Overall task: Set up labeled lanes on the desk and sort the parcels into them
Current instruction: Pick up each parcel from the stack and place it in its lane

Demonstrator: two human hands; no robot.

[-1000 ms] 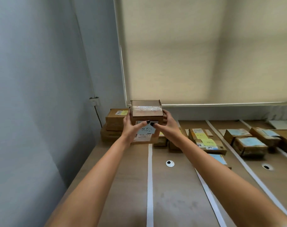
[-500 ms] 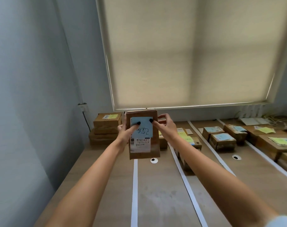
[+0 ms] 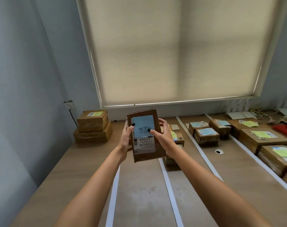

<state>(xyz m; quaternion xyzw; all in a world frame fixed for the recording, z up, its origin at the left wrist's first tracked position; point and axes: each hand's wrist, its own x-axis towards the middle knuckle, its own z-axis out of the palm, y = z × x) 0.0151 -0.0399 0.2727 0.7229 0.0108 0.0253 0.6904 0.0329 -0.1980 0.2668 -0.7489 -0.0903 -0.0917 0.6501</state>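
I hold a brown cardboard parcel (image 3: 146, 154) up in front of me, its labelled face turned toward the camera. A blue note with handwriting and a white shipping label cover that face. My left hand (image 3: 127, 138) grips its left edge with the thumb on the blue note. My right hand (image 3: 163, 136) grips the right edge, thumb also on the note. White tape strips (image 3: 168, 182) divide the wooden desk (image 3: 83, 169) into lanes running away from me.
Two stacked boxes (image 3: 92, 126) sit at the far left by the wall. Yellow-noted parcels (image 3: 178, 138) lie behind my right hand, blue-noted boxes (image 3: 205, 135) one lane right, larger boxes (image 3: 262, 140) further right. A cable grommet (image 3: 219, 151), cables and a drawn window blind lie beyond.
The parcel went from lying flat at arm's length to tilted up with its label facing me, and came closer. My view turned right, showing more lanes.
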